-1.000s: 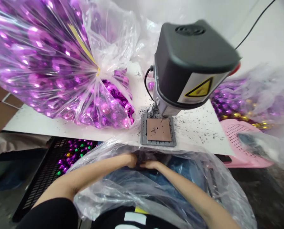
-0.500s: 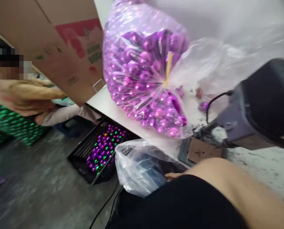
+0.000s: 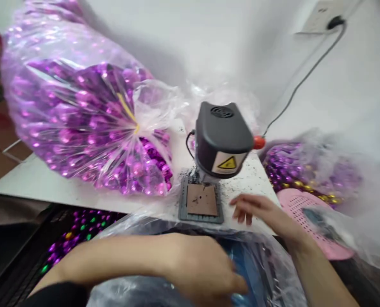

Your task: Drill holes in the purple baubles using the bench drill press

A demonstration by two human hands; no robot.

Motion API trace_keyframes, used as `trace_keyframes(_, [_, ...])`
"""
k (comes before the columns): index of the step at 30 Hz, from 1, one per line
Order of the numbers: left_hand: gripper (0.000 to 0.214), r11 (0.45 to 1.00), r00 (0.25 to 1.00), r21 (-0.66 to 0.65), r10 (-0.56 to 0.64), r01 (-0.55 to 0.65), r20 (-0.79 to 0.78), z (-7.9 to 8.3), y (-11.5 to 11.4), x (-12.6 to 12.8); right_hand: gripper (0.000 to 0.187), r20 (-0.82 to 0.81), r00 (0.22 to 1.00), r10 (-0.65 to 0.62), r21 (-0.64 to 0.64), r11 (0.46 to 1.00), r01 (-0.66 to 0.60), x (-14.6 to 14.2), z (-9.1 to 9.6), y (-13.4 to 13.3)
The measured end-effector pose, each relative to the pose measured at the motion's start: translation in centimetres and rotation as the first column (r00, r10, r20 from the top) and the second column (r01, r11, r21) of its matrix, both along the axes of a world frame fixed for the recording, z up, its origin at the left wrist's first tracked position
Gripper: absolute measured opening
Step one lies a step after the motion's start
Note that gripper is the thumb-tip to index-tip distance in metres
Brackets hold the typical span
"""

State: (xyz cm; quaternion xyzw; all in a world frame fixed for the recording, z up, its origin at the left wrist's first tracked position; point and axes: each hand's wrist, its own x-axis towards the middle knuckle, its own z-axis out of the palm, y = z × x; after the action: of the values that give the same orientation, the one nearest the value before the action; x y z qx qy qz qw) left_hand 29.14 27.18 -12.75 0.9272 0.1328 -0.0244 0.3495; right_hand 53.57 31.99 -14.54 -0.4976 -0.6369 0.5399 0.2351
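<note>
My left hand (image 3: 205,270), blurred by motion, reaches across the front over a clear plastic bag (image 3: 139,294) with something blue in it. Its fingers point down and are mostly hidden. To the right, my right hand (image 3: 255,209) hovers at the table's front edge, fingers loosely bent and apart, holding nothing visible. Just left of those fingertips is a grey base plate (image 3: 201,218) topped by a brown square pad (image 3: 202,199) with a small dark hole. Above it stands a black machine (image 3: 223,128) with a yellow warning label.
A large tied bag of shiny purple balls (image 3: 81,123) takes up the left of the white table (image 3: 27,179). Below it is a black crate with purple and green balls (image 3: 78,226). At right are a pink perforated seat (image 3: 305,209) and bagged purple and gold beads (image 3: 289,166).
The view has swung right, bringing the machine to the middle. My left arm now crosses the front over the clear bag, and my right hand has come into view by the base plate.
</note>
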Motion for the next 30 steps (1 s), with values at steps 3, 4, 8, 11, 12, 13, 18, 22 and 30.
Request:
trace_keyframes(3, [0.047,0.943,0.997,-0.325,0.076,-0.067,0.014,2.1,1.8,-3.6,0.051,-0.222,0.904,-0.365,0.119,0.91,0.397,0.9,1.3,4.7])
trace_keyframes(4, [0.047,0.888,0.976,-0.412,0.218,-0.205,-0.016,2.0,2.0,-4.8,0.053,-0.283,0.862,-0.421,0.126,0.874,0.469,0.6,1.3,6.4])
trace_keyframes(8, [0.046,0.548,0.687,-0.494,0.711,-0.675,-0.149,-1.0,1.5,-8.2,0.063,-0.459,0.74,-0.491,0.096,0.801,0.591,-2.0,1.0,12.1])
trace_keyframes(11, [0.05,0.402,0.551,-0.546,0.824,-0.735,-0.136,-3.5,0.9,-8.5,0.067,-0.543,0.68,-0.492,0.095,0.769,0.632,-3.3,1.4,13.4])
trace_keyframes(12, [0.051,0.388,0.538,-0.553,0.833,-0.737,-0.133,-3.9,0.8,-8.3,0.068,-0.566,0.663,-0.489,0.105,0.756,0.647,-3.4,1.6,13.4])
trace_keyframes(13, [0.051,0.385,0.533,-0.55,0.836,-0.741,-0.133,-4.2,0.7,-8.0,0.067,-0.586,0.653,-0.48,0.12,0.745,0.656,-3.4,2.0,13.3])
trace_keyframes(18, [0.046,0.434,0.534,-0.477,0.841,-0.764,-0.09,-3.2,1.2,-7.3,0.049,-0.602,0.693,-0.397,0.198,0.766,0.611,-2.6,3.7,12.4])
trace_keyframes(22, [0.042,0.444,0.511,-0.488,0.859,-0.751,-0.006,-2.9,2.1,-7.8,0.041,-0.602,0.7,-0.384,0.224,0.76,0.61,-2.7,4.1,12.2])
trace_keyframes(30, [0.036,0.404,0.364,-0.256,0.912,-0.878,0.19,-10.7,2.0,-7.1,0.036,-0.606,0.67,-0.429,0.267,0.684,0.679,-3.2,3.6,12.4])
